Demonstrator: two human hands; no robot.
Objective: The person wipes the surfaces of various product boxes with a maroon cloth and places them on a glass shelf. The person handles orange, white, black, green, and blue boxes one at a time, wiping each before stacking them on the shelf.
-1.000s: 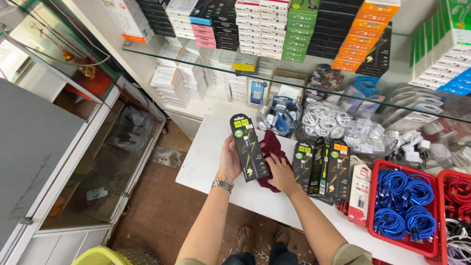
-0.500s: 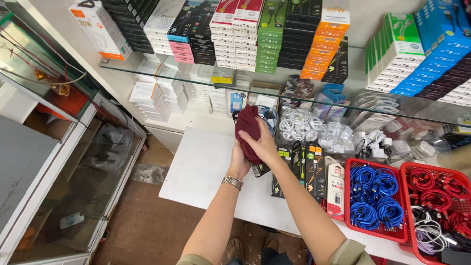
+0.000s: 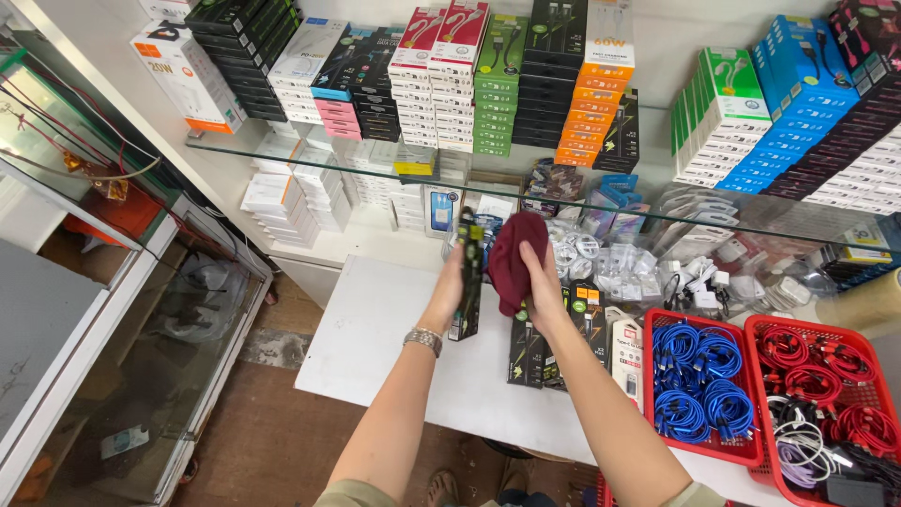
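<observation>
My left hand (image 3: 457, 282) holds a long black cable package (image 3: 466, 272) upright, edge-on to the camera, above the white table (image 3: 375, 329). My right hand (image 3: 542, 282) holds a dark red cloth (image 3: 512, 258) pressed against the package's right side. A metal watch (image 3: 423, 340) is on my left wrist. Just below my right hand, several similar black packages (image 3: 554, 343) lie in a row on the table.
Two red baskets stand at the right, one with coiled blue cables (image 3: 699, 380), one with red and white cables (image 3: 826, 399). A glass shelf (image 3: 375, 160) carries stacked boxes. Bagged white cables (image 3: 619, 268) lie behind. A glass display case (image 3: 141, 347) stands at left.
The package has turned from flat-facing to edge-on and lifted higher. The red cloth moved from beneath it, over its front, and now to its right side.
</observation>
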